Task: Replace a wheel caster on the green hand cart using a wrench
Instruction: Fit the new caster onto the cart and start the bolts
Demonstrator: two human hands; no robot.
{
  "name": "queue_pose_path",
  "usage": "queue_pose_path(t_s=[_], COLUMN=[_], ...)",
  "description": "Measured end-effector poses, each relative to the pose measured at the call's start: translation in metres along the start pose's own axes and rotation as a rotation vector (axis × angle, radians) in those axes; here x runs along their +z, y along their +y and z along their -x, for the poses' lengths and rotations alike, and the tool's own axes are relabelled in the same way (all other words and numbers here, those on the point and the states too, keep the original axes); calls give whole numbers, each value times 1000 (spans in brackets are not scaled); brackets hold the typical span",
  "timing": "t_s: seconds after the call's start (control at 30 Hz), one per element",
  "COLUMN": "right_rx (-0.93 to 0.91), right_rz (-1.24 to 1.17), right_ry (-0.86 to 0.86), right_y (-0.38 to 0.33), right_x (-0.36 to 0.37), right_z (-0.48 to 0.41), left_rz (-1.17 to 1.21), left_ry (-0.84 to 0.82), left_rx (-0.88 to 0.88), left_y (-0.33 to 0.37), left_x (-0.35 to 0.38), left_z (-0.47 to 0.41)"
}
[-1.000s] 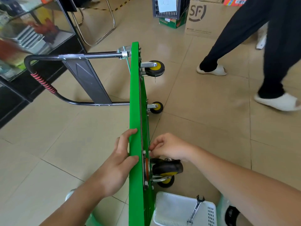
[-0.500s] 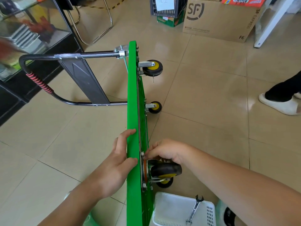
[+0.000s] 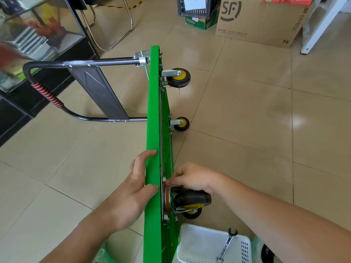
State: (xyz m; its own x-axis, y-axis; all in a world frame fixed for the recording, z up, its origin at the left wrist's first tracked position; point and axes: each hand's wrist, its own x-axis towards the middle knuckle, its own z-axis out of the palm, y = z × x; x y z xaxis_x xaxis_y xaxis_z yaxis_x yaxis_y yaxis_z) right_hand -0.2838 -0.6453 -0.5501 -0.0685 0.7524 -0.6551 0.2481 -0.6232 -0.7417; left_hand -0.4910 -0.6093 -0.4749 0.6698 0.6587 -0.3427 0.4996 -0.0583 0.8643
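Note:
The green hand cart [image 3: 152, 114] stands on its side edge on the tiled floor, wheels pointing right. My left hand [image 3: 133, 188] grips the deck's upper edge, fingers over the top face. My right hand [image 3: 190, 179] pinches at a nut on the mounting plate of the near wheel caster [image 3: 190, 201], a black wheel with a yellow hub. What the fingertips hold is too small to see. A steel wrench [image 3: 227, 244] lies in the white basket [image 3: 191, 243] below, untouched.
Two more casters [image 3: 177, 77] [image 3: 181, 123] stick out further along the deck. The black folding handle [image 3: 57, 103] lies out to the left. A glass cabinet [image 3: 28, 35] stands at the left, a cardboard box [image 3: 260, 21] and a crate at the back.
A person who stood at the right has walked out of view. My right hand has slid down closer to the caster's plate. My left hand keeps its hold.

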Motion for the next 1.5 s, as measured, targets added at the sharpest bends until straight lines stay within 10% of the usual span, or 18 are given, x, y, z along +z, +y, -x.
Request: queue_pose_path(t_s=[1.5], right_rx=[-46], right_rz=[-39], right_ry=[-75], right_y=[12], right_x=[-2], right_z=[-7], left_rz=[-50], left_ry=[-23], left_rx=[-7], left_y=[1], left_x=[1], left_z=[2])
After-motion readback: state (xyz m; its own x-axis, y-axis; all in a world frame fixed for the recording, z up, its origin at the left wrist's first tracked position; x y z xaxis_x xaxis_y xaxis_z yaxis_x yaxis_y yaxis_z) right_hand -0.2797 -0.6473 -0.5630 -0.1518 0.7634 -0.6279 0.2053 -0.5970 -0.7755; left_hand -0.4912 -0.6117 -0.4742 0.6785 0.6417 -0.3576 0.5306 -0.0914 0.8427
